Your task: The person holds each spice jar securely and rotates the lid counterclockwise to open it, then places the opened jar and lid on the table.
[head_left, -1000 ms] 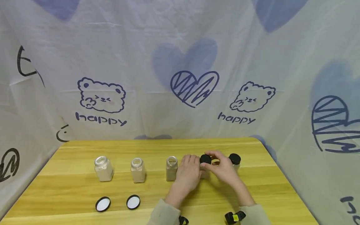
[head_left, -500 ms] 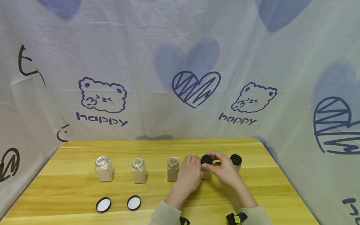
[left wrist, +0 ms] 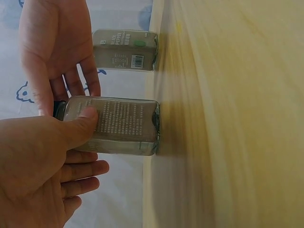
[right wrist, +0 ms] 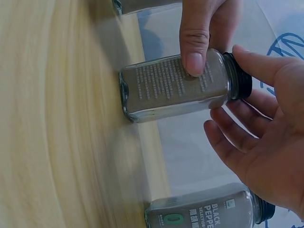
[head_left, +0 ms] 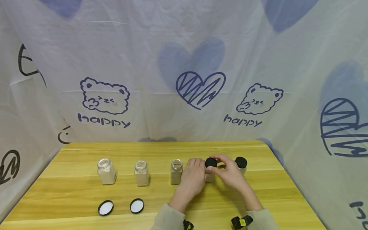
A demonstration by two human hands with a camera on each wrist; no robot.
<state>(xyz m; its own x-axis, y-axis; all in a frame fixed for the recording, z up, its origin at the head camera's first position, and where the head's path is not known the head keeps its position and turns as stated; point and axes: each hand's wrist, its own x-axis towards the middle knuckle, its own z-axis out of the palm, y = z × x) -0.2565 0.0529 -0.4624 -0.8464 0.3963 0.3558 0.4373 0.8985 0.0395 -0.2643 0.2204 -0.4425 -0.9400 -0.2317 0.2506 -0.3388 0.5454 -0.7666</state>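
A square glass pepper jar [right wrist: 166, 88] of grey-brown powder stands upright on the table under both hands. My left hand [head_left: 193, 177] grips its body, with the thumb across the printed text in both wrist views. My right hand [head_left: 230, 171] pinches the black lid [right wrist: 239, 78] on the jar's neck between thumb and fingers. In the head view the left hand covers most of this jar. To the right stands another capped jar [right wrist: 204, 211], its label reading black pepper. Just left of the left hand is an uncapped jar [head_left: 176, 175].
Two more uncapped jars, a left one [head_left: 107, 174] and a middle one [head_left: 142, 177], stand in the same row. Before them two black-rimmed lids, one left [head_left: 105, 208] and one right [head_left: 136, 206], lie white side up. A printed cloth [head_left: 155, 115] hangs behind the wooden table [head_left: 72, 185].
Both hands stay on the same jar and its lid, with hardly any movement. The view shifts slightly; the jars and loose lids stay where they were.
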